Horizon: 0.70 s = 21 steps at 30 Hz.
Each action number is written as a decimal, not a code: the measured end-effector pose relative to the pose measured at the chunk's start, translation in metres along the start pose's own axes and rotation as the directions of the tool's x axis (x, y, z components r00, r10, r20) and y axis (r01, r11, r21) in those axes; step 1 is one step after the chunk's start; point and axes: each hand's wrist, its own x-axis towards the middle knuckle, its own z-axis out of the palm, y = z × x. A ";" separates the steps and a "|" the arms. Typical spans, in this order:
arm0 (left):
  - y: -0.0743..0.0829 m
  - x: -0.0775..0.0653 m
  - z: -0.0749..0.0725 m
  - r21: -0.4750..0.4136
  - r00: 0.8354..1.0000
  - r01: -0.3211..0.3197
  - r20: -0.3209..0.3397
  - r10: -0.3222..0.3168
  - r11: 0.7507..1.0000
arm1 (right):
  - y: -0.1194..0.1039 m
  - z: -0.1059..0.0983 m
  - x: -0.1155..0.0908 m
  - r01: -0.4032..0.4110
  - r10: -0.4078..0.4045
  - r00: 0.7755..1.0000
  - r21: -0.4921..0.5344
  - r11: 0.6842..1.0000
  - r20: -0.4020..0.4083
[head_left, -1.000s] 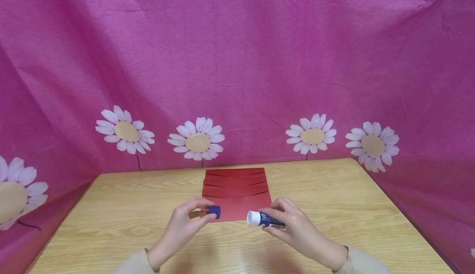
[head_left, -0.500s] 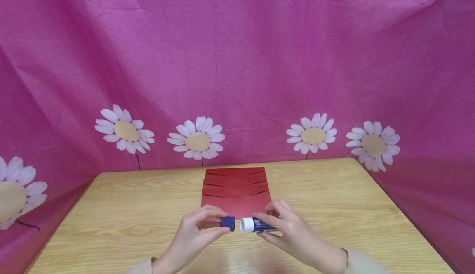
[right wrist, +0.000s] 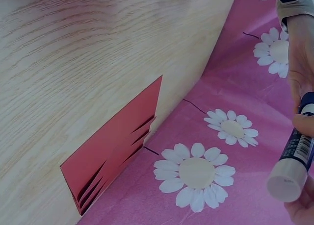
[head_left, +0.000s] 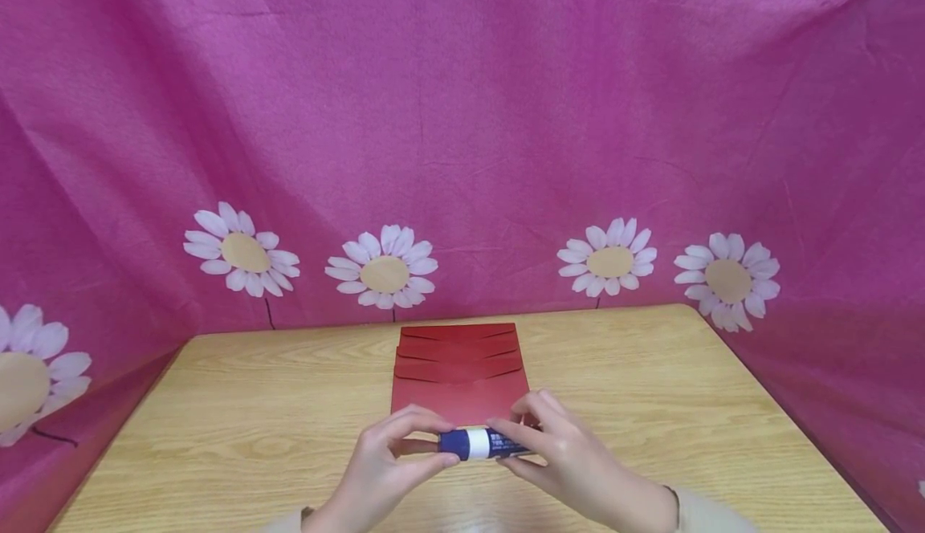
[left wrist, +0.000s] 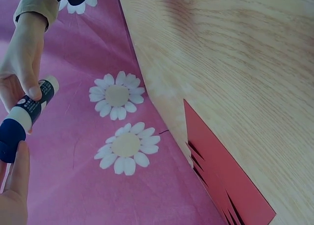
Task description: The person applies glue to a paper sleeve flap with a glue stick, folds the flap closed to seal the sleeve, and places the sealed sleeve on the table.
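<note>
A glue stick (head_left: 479,443) with a dark blue label and white collar is held level between both hands, above the table's near part. My left hand (head_left: 393,465) pinches its blue cap (head_left: 454,445) between thumb and fingers, and the cap sits against the white collar. Around the labelled barrel (right wrist: 300,145) curl the thumb and fingers of my right hand (head_left: 571,457). In the right wrist view the white base (right wrist: 286,180) of the stick shows. Just beyond the hands lie several overlapping red envelopes (head_left: 460,396), flaps toward the far side.
The wood-grain table (head_left: 275,404) reaches back to a pink cloth backdrop (head_left: 491,156) printed with white daisies. Cloth also hangs along the left and right sides.
The hands have come together, the left moving right with the cap and the right shifting slightly left and down. The gap between cap and glue stick has closed. The envelopes stay put.
</note>
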 end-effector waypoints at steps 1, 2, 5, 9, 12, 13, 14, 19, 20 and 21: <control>0.001 0.000 0.000 0.004 1.000 0.013 -0.003 -0.013 1.000 | 0.000 0.000 0.000 0.005 -0.005 1.000 -0.006 1.000 0.001; 0.002 0.000 0.001 0.008 1.000 0.025 -0.006 -0.024 1.000 | 0.000 0.000 0.000 0.010 -0.010 1.000 -0.007 1.000 0.000; 0.004 0.000 0.002 0.015 0.999 0.029 -0.017 -0.029 0.999 | 0.000 -0.001 0.000 0.016 -0.016 1.000 -0.009 1.000 0.001; 0.006 -0.001 0.004 0.009 1.000 -0.002 -0.016 0.003 1.000 | -0.002 -0.003 0.000 0.026 -0.026 1.000 -0.007 1.000 0.005; 0.007 -0.002 0.006 0.014 1.000 -0.019 -0.008 0.019 1.000 | -0.003 -0.005 0.000 0.024 -0.024 0.999 0.002 1.000 0.021; 0.008 -0.002 0.006 0.016 1.000 -0.019 -0.006 0.019 1.000 | -0.004 -0.006 0.000 0.014 -0.015 0.999 0.008 1.000 0.032; 0.008 -0.002 0.007 0.021 1.000 -0.014 -0.008 0.014 1.000 | -0.005 -0.006 0.000 0.009 -0.010 0.999 0.013 1.000 0.038; 0.011 -0.003 0.009 0.028 0.999 0.022 -0.034 -0.021 0.999 | -0.009 -0.008 0.002 -0.003 0.003 0.999 0.009 1.000 0.052; 0.012 -0.003 0.010 0.026 0.999 0.031 -0.041 -0.030 0.999 | -0.010 -0.009 0.002 -0.006 0.005 0.998 0.006 1.000 0.055; 0.012 -0.003 0.010 0.025 0.998 0.038 -0.046 -0.037 0.999 | -0.011 -0.010 0.003 -0.015 0.014 0.998 0.007 1.000 0.061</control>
